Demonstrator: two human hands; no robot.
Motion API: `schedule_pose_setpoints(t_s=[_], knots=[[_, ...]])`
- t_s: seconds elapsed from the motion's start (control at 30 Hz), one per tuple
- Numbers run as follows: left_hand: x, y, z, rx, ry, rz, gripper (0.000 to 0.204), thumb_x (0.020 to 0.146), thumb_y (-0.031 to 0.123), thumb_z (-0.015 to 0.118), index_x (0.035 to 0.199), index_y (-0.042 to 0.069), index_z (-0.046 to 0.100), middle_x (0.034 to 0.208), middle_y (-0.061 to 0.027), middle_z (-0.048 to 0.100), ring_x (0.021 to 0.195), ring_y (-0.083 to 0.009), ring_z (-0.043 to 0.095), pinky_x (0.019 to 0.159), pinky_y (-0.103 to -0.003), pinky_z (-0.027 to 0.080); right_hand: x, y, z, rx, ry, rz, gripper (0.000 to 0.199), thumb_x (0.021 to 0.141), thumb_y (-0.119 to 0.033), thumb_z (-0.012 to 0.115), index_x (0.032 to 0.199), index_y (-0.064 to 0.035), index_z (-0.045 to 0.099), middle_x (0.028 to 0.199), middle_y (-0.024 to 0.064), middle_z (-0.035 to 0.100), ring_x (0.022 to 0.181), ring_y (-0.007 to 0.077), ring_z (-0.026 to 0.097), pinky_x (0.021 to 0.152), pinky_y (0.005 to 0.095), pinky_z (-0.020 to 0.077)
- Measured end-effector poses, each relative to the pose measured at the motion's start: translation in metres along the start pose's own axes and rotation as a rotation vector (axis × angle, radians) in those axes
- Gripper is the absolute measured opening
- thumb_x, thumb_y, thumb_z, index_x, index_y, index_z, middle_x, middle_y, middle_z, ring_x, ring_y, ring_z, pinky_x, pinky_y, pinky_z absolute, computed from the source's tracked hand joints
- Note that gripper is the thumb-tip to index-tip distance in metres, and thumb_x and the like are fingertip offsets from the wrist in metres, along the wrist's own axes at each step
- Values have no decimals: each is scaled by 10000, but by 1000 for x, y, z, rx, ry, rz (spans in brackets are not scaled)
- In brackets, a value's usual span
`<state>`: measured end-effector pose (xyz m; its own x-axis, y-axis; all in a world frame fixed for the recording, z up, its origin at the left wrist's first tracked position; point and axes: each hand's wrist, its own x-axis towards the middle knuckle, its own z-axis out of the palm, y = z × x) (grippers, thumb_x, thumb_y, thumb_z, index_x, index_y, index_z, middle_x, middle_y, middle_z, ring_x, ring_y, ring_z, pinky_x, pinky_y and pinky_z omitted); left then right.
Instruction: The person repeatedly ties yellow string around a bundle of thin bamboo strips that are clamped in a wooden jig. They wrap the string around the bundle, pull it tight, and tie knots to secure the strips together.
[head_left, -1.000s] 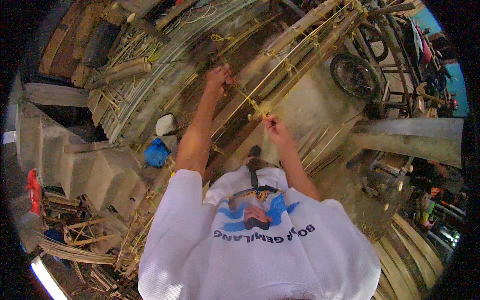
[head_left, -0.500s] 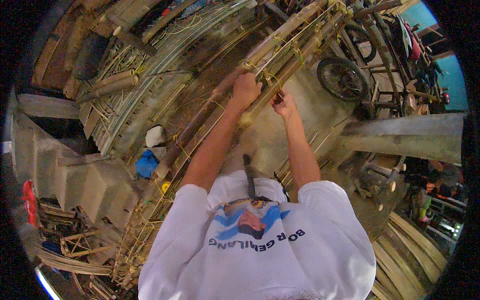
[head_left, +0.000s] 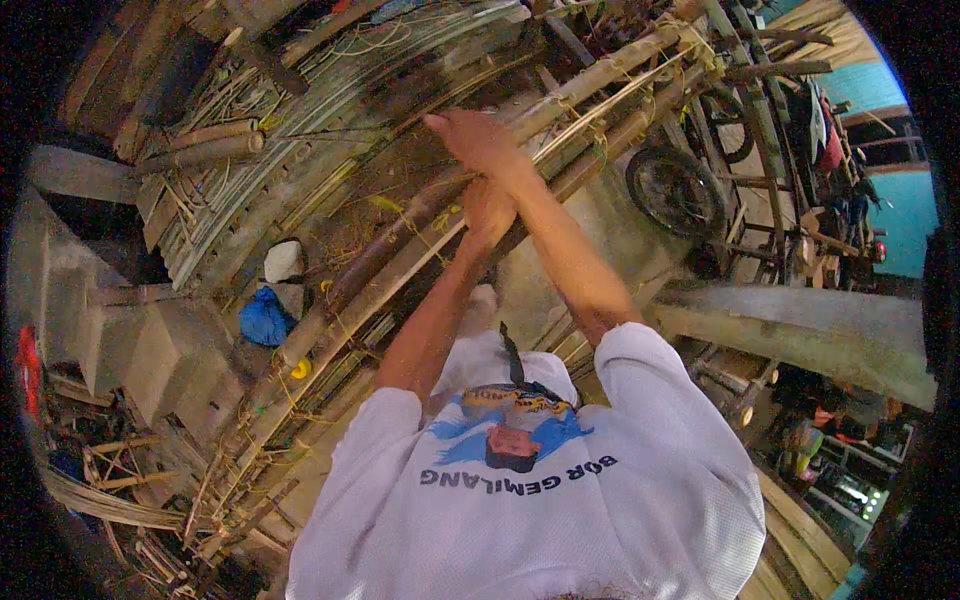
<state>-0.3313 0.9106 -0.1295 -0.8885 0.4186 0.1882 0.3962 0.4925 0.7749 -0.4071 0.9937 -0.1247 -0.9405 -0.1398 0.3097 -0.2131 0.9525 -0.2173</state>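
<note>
A long frame of bamboo poles (head_left: 393, 243), lashed with yellow cord, runs diagonally from lower left to upper right in front of me. My left hand (head_left: 488, 212) is closed at the near side of the top pole, partly covered by my right wrist; what its fingers grip is hidden. Crossing over it, my right hand (head_left: 478, 142) lies beyond the pole with its back up. One digit sticks out to the left while its other fingers curl under, and whatever they hold is out of sight. Loose yellow cord (head_left: 385, 204) hangs by the pole left of my hands.
Split bamboo strips (head_left: 225, 225) and cut bamboo lengths (head_left: 205, 150) lie at the left, near a blue bag (head_left: 266, 318) and a white block (head_left: 284, 261). Concrete steps (head_left: 150, 350) stand farther left. A spoked wheel (head_left: 676, 193) and a concrete pillar (head_left: 800, 325) are on the right.
My right hand has moved left across the pole, over my left hand, so my forearms now cross. The left hand has shifted slightly toward me, and the view has turned slightly.
</note>
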Motion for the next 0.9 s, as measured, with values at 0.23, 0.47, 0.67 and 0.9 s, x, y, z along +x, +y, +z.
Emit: schedule_pose_setpoints(t_s=[0.23,0.47,0.67,0.9], knots=[[2,-8,4,192,-53,-138,259,843,280,605,883,40,697,844,-224,656,749,-412,624,696,-496,491,2,-1,-66,810,-96,351,231,947,-241,512,1013,-21,539,818,166,637,737,325,633,660,407,518],[9,-1,-2,31,-90,-34,259,848,263,602,927,34,696,850,-238,647,729,-399,623,672,-471,485,-188,26,-20,1957,783,769,160,968,-173,488,870,-50,513,764,67,550,716,227,570,738,377,516],[41,-12,-27,-514,-333,-157,283,896,294,611,910,23,691,756,-115,658,662,-211,627,618,-363,489,-206,42,21,2212,813,1218,171,962,-127,475,925,7,575,893,145,626,929,288,624,877,391,508],[122,-65,-13,-1066,-169,-681,301,923,266,611,748,21,598,588,-3,496,565,-131,567,507,-277,486,-229,29,25,2241,684,987,161,953,-118,496,897,2,588,955,148,646,985,305,615,874,385,524]])
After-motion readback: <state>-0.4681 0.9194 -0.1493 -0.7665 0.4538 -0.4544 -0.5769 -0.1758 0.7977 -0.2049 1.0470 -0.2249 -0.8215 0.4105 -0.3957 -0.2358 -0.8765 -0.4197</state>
